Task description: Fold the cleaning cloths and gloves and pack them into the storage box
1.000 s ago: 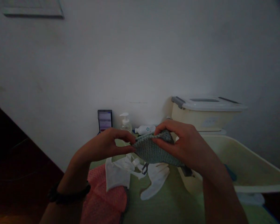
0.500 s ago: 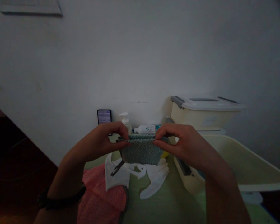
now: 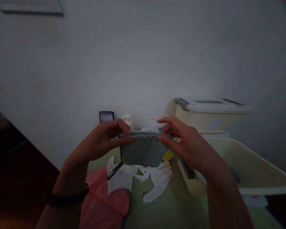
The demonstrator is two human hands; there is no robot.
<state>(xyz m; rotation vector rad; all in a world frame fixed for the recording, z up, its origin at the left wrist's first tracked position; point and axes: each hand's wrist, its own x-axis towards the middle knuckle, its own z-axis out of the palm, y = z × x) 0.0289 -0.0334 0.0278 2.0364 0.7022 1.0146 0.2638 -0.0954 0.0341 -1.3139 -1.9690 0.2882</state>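
Note:
A grey-green woven pouch (image 3: pixel 144 151) hangs upright between my hands above the table, with a dark strap loop (image 3: pixel 114 171) dangling from its left side. My left hand (image 3: pixel 105 135) pinches the left end of its top edge between thumb and fingers. At the right end, my right hand (image 3: pixel 181 136) has its thumb on the front of the top edge and bent fingers behind; its index finger is lifted off. Below lie a white glove (image 3: pixel 158 183), a white cloth piece (image 3: pixel 121 183) and a red fabric piece with a dark rim (image 3: pixel 105 197).
Against the wall stand a phone (image 3: pixel 106 116) and a white pump bottle (image 3: pixel 126 119). Partly behind the pouch is a lying white bottle (image 3: pixel 151 129). A yellow object (image 3: pixel 167 156) shows beside it. Right are an uncovered cream bin (image 3: pixel 267 190) and a lidded bin (image 3: pixel 205 122).
The pouch has risen slightly and its top has narrowed. My right index finger has lifted away from the edge. More of the yellow object shows.

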